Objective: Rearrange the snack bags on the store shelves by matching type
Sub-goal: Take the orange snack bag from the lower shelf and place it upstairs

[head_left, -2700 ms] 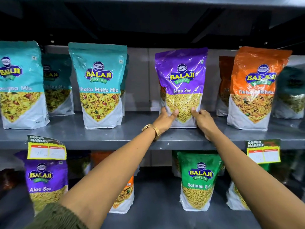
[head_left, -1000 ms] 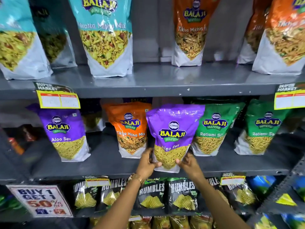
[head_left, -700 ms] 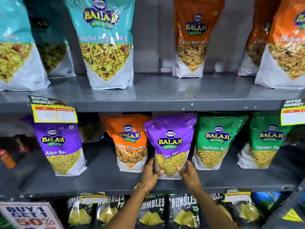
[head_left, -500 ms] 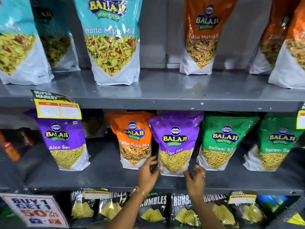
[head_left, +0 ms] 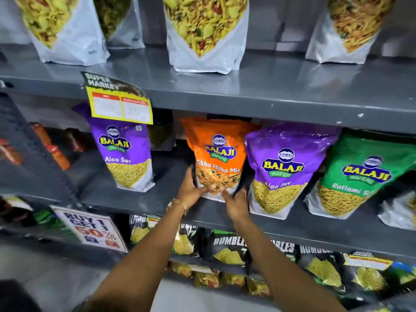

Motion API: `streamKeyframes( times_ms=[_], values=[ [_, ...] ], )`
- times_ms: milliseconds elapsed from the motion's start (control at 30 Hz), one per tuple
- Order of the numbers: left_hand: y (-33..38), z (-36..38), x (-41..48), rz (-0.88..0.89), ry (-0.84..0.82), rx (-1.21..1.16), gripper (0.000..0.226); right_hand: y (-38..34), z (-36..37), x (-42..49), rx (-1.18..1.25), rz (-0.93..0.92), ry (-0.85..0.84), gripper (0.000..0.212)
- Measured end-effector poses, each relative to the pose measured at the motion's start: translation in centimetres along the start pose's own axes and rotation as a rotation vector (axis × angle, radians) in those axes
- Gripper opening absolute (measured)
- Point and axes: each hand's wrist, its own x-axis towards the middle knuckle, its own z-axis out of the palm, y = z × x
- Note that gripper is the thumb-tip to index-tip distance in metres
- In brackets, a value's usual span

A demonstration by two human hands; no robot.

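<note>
1. The grey metal shelf unit [head_left: 270, 97] fills the view, its middle shelf carrying a row of standing glossy plastic snack bags.
2. On that shelf, from the left: a purple "Aloo Sev" bag [head_left: 126, 154], an orange "Tikha Mitha Mix" bag [head_left: 219, 154], a second purple "Aloo Sev" bag [head_left: 283, 170] just beside it, and a green "Ratlami" bag [head_left: 358, 176].
3. The upper shelf holds white-bottomed bags of yellow-green mix [head_left: 206, 32], their tops cut off by the frame.
4. Below, black "Rumbles" chip packets [head_left: 227, 248] line the lower shelf.
5. A white "Buy 1 Get 1" sign [head_left: 90, 228] hangs at the lower left; a yellow price tag [head_left: 120, 106] hangs over the left purple bag.
6. The left hand [head_left: 191, 188], with a gold bracelet [head_left: 176, 203] at the wrist, has its fingers clamped on the orange bag's lower left edge.
7. The right hand [head_left: 236, 203] grips the same bag's lower right corner, thumb on the front.
</note>
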Motion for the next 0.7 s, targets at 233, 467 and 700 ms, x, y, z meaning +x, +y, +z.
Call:
streamKeyframes(
  times_ms=[233, 467, 700],
  values=[
    [-0.2, -1.0, -2.4, 0.043, 0.059, 0.067, 0.067, 0.9, 0.5, 0.1, -0.051, -0.043, -0.047, 0.052],
    [-2.2, -2.4, -9.8, 0.054, 0.203, 0.109, 0.071, 3.0, 0.4, -3.8, -0.132, -0.16, -0.133, 0.038],
    [-2.0, -3.0, -15.8, 0.023, 0.309, 0.093, 0.077, 3.0, -0.7, -7.7, -0.065, -0.147, -0.292, 0.03]
  ],
)
